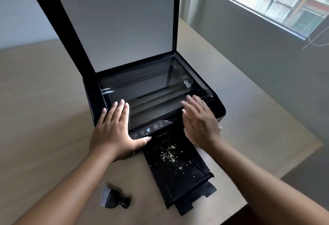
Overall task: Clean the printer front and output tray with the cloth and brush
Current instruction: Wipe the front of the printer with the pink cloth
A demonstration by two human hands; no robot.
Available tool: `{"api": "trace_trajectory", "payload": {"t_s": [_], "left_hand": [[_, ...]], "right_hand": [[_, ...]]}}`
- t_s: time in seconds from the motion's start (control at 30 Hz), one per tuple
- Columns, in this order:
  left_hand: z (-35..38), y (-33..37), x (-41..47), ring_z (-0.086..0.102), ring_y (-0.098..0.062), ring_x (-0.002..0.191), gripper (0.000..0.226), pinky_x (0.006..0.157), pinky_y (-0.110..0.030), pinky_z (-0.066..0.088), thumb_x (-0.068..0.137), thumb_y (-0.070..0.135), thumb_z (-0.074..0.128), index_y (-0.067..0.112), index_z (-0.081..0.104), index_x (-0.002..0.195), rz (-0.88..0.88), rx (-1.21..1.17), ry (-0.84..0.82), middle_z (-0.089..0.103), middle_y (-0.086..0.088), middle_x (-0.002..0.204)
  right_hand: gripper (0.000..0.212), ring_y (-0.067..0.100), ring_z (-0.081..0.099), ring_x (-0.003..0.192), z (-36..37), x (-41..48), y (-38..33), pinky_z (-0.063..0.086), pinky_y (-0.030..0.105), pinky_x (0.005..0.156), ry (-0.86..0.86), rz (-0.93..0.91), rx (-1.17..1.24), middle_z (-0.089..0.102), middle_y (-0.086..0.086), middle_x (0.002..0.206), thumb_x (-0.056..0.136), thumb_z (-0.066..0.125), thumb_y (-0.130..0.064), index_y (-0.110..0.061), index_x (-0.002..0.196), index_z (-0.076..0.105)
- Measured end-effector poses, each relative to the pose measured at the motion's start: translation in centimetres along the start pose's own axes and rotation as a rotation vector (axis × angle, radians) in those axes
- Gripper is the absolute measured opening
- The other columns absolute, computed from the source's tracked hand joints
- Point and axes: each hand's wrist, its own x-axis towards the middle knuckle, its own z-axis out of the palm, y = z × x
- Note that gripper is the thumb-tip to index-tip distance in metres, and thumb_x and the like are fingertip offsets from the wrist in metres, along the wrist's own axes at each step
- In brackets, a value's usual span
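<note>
A black printer (pixel 216 108) stands on a beige table with its scanner lid (pixel 115 25) raised and the glass (pixel 151 86) bare. My left hand (pixel 115 128) rests flat on the front left corner, thumb against the control panel (pixel 147 130). Blurred and with straight fingers, my right hand (pixel 199 119) hovers over the front right corner. The pulled-out output tray (pixel 178 167) carries pale crumbs (pixel 170 153). A small black brush with pale bristles (pixel 115 198) lies on the table left of the tray. I see no cloth.
The table (pixel 44 118) reaches left and right of the printer; its right edge (pixel 302 157) drops off near the tray. A grey wall with a window (pixel 284 2) stands at the right.
</note>
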Motion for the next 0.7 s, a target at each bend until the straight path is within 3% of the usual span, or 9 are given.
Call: {"api": "trace_trajectory", "payload": {"t_s": [0.07, 0.13, 0.2, 0.3, 0.4, 0.5, 0.57, 0.7], "left_hand": [[0.0, -0.1, -0.1, -0.003, -0.014, 0.15, 0.128, 0.122, -0.039, -0.001, 0.058, 0.096, 0.022, 0.015, 0.001, 0.155, 0.001, 0.005, -0.008, -0.002, 0.001, 0.164], [0.1, 0.0, 0.0, -0.002, -0.014, 0.15, 0.129, 0.122, -0.039, -0.001, 0.058, 0.097, 0.022, 0.015, 0.003, 0.155, -0.001, -0.002, -0.003, -0.001, 0.001, 0.164], [0.1, 0.0, 0.0, 0.0, -0.014, 0.15, 0.129, 0.122, -0.039, 0.0, 0.057, 0.097, 0.023, 0.015, 0.005, 0.155, 0.001, -0.008, -0.006, 0.001, 0.001, 0.164], [0.1, 0.1, 0.0, 0.003, -0.014, 0.15, 0.129, 0.122, -0.039, 0.001, 0.056, 0.096, 0.024, 0.014, 0.009, 0.155, 0.001, -0.015, 0.006, 0.005, 0.001, 0.163], [0.1, 0.1, 0.0, 0.003, -0.014, 0.15, 0.129, 0.122, -0.038, 0.001, 0.056, 0.096, 0.025, 0.014, 0.01, 0.155, -0.003, -0.019, 0.015, 0.006, 0.001, 0.163], [0.1, 0.2, 0.1, 0.004, -0.014, 0.15, 0.129, 0.122, -0.038, 0.001, 0.057, 0.096, 0.027, 0.014, 0.01, 0.155, -0.002, -0.026, 0.015, 0.006, 0.001, 0.163], [0.0, 0.2, 0.0, 0.003, -0.014, 0.15, 0.129, 0.122, -0.038, 0.001, 0.057, 0.096, 0.027, 0.014, 0.01, 0.155, -0.003, -0.025, 0.012, 0.006, 0.001, 0.163], [-0.1, 0.3, 0.0, 0.0, -0.013, 0.15, 0.13, 0.122, -0.039, 0.0, 0.057, 0.097, 0.025, 0.015, 0.006, 0.155, -0.003, -0.018, 0.001, 0.003, 0.001, 0.164]], "right_hand": [[0.038, 0.025, 0.039, 0.138, 0.2, -0.7, -1.2, 0.03, 0.039, 0.116, -0.067, -0.152, 0.072, 0.051, 0.012, 0.142, 0.095, 0.049, -0.021, -0.008, 0.129, 0.057], [0.038, 0.021, 0.045, 0.134, -0.8, -0.7, -0.5, 0.04, 0.038, 0.11, -0.11, -0.181, 0.157, 0.055, 0.009, 0.138, 0.095, 0.053, -0.019, -0.008, 0.131, 0.055], [0.037, 0.017, 0.062, 0.117, -2.9, -0.3, 0.8, 0.053, 0.035, 0.093, -0.032, -0.028, 0.276, 0.065, 0.003, 0.126, 0.096, 0.05, -0.03, -0.013, 0.128, 0.055], [0.017, 0.004, 0.066, 0.094, -5.8, 0.1, 3.1, 0.051, 0.016, 0.08, 0.221, 0.346, 0.473, 0.07, -0.01, 0.105, 0.098, 0.055, -0.027, -0.023, 0.114, 0.057], [0.018, 0.013, 0.064, 0.101, -5.2, 0.7, 4.6, 0.044, 0.006, 0.081, 0.302, 0.517, 0.483, 0.067, -0.007, 0.104, 0.096, 0.056, -0.016, -0.019, 0.113, 0.061], [0.039, 0.023, 0.047, 0.13, -2.8, 0.5, 4.0, 0.035, 0.026, 0.108, 0.115, 0.452, 0.277, 0.056, 0.007, 0.133, 0.091, 0.055, -0.04, -0.016, 0.121, 0.059], [0.052, 0.024, 0.031, 0.142, -1.5, 0.0, 2.8, 0.027, 0.042, 0.116, 0.047, 0.315, 0.068, 0.045, 0.011, 0.145, 0.089, 0.052, -0.049, -0.012, 0.125, 0.055], [0.028, 0.025, 0.03, 0.143, -0.2, -0.8, 0.8, 0.033, 0.043, 0.114, 0.03, -0.02, 0.106, 0.051, 0.012, 0.141, 0.096, 0.052, -0.017, -0.004, 0.118, 0.061]]}}
